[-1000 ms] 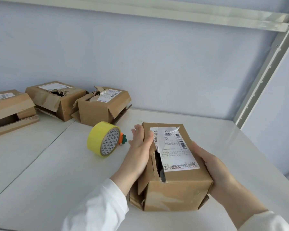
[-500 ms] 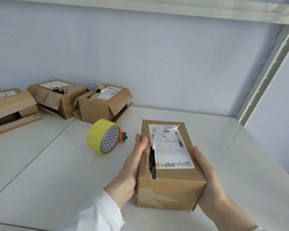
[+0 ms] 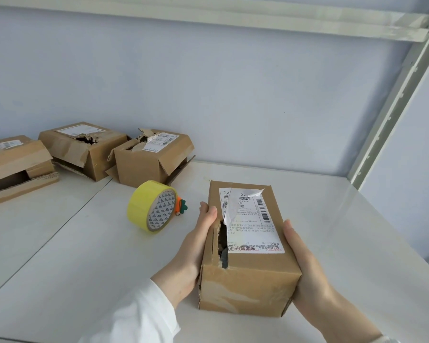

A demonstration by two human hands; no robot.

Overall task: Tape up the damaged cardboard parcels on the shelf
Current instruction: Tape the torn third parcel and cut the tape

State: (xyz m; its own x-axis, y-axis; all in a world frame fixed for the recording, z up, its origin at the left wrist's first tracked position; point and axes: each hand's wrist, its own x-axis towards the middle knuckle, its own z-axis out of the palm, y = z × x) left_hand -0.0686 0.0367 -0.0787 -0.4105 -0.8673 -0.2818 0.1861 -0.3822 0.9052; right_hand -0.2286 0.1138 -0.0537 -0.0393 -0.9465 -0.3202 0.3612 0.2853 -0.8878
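Well left of the hands and farther back, three torn cardboard parcels (image 3: 82,149) sit by the wall. Just left of the left hand (image 3: 196,246) stands a yellow tape roll (image 3: 150,206). Both palms clasp the ripped parcel (image 3: 248,276) resting on the shelf (image 3: 72,256), left hand and right hand (image 3: 305,268) flat on opposite sides.

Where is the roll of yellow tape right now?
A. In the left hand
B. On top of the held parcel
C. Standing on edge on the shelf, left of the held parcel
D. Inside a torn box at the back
C: the yellow tape roll stands on edge on the shelf, while the left hand and right hand flank the parcel.
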